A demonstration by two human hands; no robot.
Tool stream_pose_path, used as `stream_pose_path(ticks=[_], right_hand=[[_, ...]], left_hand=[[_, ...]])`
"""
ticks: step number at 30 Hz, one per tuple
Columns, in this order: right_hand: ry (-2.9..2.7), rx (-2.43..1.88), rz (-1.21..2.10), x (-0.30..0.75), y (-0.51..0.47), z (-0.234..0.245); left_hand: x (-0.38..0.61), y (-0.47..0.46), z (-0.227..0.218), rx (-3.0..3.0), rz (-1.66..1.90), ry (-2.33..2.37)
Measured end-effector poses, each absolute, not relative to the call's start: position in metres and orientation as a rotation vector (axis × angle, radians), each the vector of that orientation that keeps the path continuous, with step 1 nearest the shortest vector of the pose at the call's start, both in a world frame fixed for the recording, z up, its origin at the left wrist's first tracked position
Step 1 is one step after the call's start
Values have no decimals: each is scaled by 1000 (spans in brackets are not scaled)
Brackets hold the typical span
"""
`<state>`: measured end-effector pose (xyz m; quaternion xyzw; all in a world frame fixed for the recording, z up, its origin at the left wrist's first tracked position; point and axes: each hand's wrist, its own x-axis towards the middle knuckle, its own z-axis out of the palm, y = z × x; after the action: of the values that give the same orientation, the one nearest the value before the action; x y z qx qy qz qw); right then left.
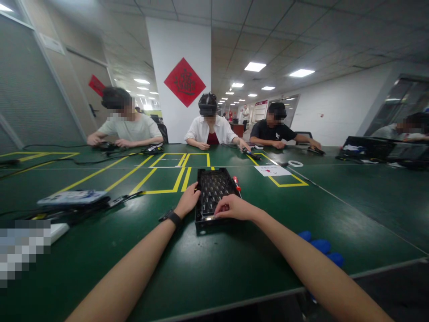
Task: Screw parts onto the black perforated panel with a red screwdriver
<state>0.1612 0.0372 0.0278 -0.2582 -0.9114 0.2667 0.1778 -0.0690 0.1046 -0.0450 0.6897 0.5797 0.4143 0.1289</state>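
Observation:
A black open case [197, 219] lies on the green table in front of me, with rows of small shiny pieces inside. My left hand [188, 200] holds the case by its left wall, its fingers partly hidden behind the edge. Over the near right corner, my right hand [233, 208] is closed in a pinch, fingertips down by the near rim. What it pinches is too small to make out. A small pale piece [210, 218] shows just left of those fingertips. Against the right side of the case lies a red-handled screwdriver [237, 183].
Blue rounded objects [321, 246] lie beyond my right forearm. To the left are a stack of flat devices [73, 199] and cables. Across the table sit several people in headsets. A white sheet [273, 171] and a white ring [295, 164] lie farther right.

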Motion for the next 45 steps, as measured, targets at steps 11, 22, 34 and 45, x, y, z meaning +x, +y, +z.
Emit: stream_pose_path(ticks=[11,22,34,45], right_hand=[[-2481,-712,825,161,40,21],[-2477,-697,851,161,40,20],[-2505,-703,803,160,42,17],[-2510,-725,852,161,40,19]], left_hand=[[-70,107,-47,2032,1192,1696],[-68,104,-44,2022,1201,1683],[-68,103,-43,2012,1190,1704],[-68,102,-43,2000,1176,1715]])
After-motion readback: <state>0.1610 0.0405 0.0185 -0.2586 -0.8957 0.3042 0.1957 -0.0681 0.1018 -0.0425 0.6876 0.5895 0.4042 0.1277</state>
